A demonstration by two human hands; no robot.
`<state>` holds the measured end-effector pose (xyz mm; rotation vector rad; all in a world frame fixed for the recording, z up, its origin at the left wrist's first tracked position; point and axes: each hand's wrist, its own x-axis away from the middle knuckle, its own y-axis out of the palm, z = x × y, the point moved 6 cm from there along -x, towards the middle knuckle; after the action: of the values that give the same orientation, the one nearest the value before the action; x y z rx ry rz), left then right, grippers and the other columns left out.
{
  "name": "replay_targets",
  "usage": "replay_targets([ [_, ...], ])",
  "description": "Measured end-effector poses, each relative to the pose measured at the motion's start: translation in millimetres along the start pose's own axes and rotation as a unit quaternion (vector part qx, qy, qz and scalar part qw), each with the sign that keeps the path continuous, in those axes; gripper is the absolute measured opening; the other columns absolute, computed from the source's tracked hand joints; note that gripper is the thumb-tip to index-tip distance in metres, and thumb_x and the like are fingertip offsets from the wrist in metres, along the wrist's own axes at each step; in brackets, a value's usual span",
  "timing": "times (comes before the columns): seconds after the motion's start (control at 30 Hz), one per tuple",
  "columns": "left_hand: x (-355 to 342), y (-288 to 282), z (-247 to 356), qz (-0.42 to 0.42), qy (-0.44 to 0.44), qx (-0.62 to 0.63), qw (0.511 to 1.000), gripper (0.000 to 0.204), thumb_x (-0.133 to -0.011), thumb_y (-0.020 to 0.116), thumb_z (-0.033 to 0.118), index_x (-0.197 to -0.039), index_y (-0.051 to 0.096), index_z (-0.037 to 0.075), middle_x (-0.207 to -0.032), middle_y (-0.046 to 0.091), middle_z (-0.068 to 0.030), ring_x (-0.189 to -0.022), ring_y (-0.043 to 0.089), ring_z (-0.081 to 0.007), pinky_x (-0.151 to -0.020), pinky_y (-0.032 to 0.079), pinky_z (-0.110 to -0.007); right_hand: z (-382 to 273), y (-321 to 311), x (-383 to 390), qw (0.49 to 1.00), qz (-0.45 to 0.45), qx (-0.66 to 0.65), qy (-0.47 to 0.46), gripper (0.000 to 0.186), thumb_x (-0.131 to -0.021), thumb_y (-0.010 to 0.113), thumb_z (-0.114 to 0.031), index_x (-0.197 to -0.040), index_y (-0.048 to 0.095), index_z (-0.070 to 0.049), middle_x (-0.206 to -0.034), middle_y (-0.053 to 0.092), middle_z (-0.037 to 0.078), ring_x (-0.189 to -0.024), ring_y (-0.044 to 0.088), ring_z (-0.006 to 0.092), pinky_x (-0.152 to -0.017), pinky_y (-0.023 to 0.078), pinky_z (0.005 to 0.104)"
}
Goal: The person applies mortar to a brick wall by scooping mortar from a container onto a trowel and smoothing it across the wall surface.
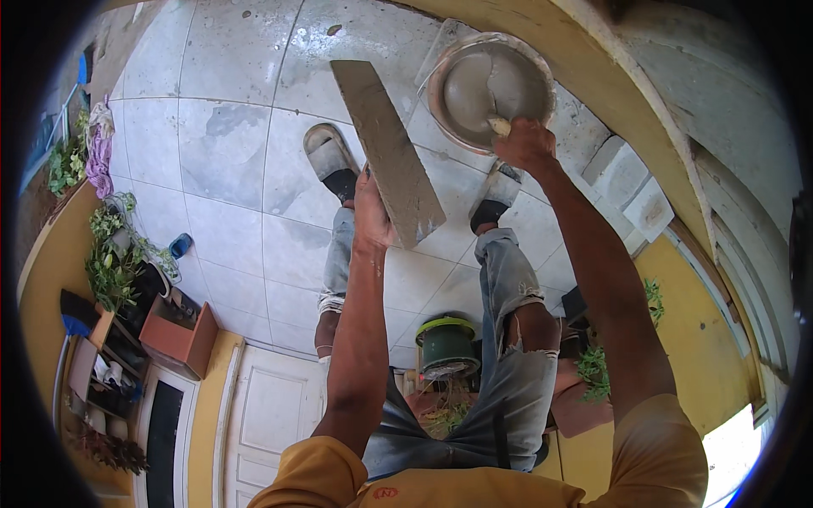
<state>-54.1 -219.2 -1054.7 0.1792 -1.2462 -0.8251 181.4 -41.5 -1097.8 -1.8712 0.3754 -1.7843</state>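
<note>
A long, flat rectangular board point(385, 144), its face grey and coated with what looks like mortar, tilts in front of me. My left hand point(373, 216) is closed on its lower left edge; the fingers behind it are hidden. To the right stands a round bucket point(434, 95) of smooth wet grey mortar point(468, 85). My right hand point(527, 146) grips the pale handle of a trowel point(500, 127) at the bucket's near rim. Most of its blade is sunk in or smeared with mortar, so its shape is unclear.
Pale stained floor tiles point(224, 152) lie beneath my sandalled feet. A yellow wall edge point(652, 110) curves close on the right, beside a white block point(648, 207). Behind my legs is a green bucket point(447, 347). Plants point(110, 254) and a brown box point(178, 334) are left.
</note>
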Motion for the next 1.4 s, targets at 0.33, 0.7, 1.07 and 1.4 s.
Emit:
replay_targets([
  [0.33, 1, -7, -6, 0.030, -0.062, 0.037, 0.997, 0.046, -0.110, 0.045, 0.045, -0.132, 0.058, 0.007, -0.116, 0.068, -0.0074, -0.103, 0.068, -0.0228, -0.089, 0.057, -0.040, 59, 53, -2, 0.956, 0.016, -0.288, -0.059, 0.042, -0.081, 0.070, -0.038, -0.092, 0.074, 0.002, -0.080, 0.072, 0.019, -0.080, 0.071, 0.0311, -0.075, 0.054, 0.0439],
  [0.7, -30, 47, -39, 0.002, -0.021, 0.025, 0.999, 0.055, -0.109, 0.041, 0.048, -0.139, 0.055, 0.004, -0.122, 0.066, -0.0107, -0.105, 0.067, -0.0251, -0.090, 0.056, -0.041, 42, 2, 114, 0.849, 0.189, -0.469, -0.153, 0.013, -0.088, 0.065, -0.009, -0.079, 0.059, -0.002, -0.066, 0.047, -0.003, -0.065, 0.043, 0.0045, -0.055, 0.037, 0.0270],
  [1.07, -35, 133, -118, -0.144, -0.040, 0.154, 0.977, 0.046, -0.106, 0.048, 0.031, -0.138, 0.054, 0.000, -0.123, 0.068, -0.0148, -0.102, 0.072, -0.0261, -0.086, 0.064, -0.039, -23, -47, 280, 0.878, 0.251, -0.409, -0.001, 0.030, -0.086, 0.070, -0.008, -0.112, 0.059, 0.003, -0.085, 0.069, 0.022, -0.072, 0.070, 0.0424, -0.064, 0.055, 0.0467],
  [1.4, -21, 115, -126, -0.156, -0.059, 0.184, 0.969, 0.051, -0.107, 0.048, 0.034, -0.146, 0.050, 0.002, -0.131, 0.065, -0.0147, -0.110, 0.070, -0.0265, -0.091, 0.063, -0.042, -10, -59, 305, 0.898, 0.214, -0.383, 0.024, 0.033, -0.085, 0.070, -0.008, -0.115, 0.062, 0.003, -0.091, 0.070, 0.024, -0.077, 0.073, 0.0427, -0.066, 0.057, 0.0451],
])
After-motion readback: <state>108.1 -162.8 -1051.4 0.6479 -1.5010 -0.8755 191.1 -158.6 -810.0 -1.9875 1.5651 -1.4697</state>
